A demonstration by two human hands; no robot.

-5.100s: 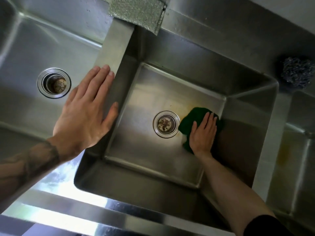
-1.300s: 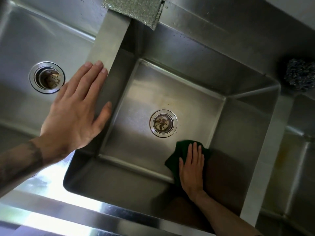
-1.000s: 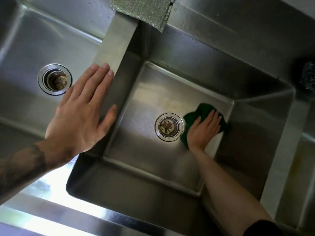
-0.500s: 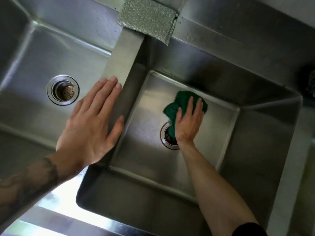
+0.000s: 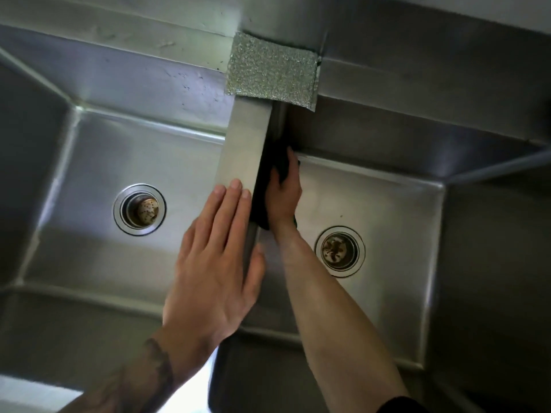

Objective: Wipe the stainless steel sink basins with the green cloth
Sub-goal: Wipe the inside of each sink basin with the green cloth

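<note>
**Cloth on the divider-side wall of R basin, under my R hand**

My R hand (image 5: 283,201) is down in the right basin (image 5: 372,210). It presses the green cloth (image 5: 262,204) against that basin's left wall, i.e. the face below the divider (image 5: 244,144). Cloth sits btwn my palm and the steel. It sticks out past the hand toward the back corner, plus a bit at the wrist end. One digit lies straight along it, pointing at the back wall. The other fingers are behind the divider rim or in shadow, so I can't tell if they're flat or bunched into the fabric.

L hand (image 5: 214,263) lies flat on top of the divider, fingers straight and together, thumb hanging over the right-basin edge, holding nothing. Its fingertips are just beside the cloth, w/ the rim btwn them.

Hard to read:
- Cloth is in deep shadow and looks near black. Its outline merges w/ the wall.
- Can't tell whether it reaches the basin floor.
- Both forearms are cut off at the bottom edge.

Right drain (image 5: 340,251) is near my R forearm, uncovered. Silver scrub pad (image 5: 271,73) lies on the back ledge at the divider's far end, one corner overhanging the right basin.
</note>
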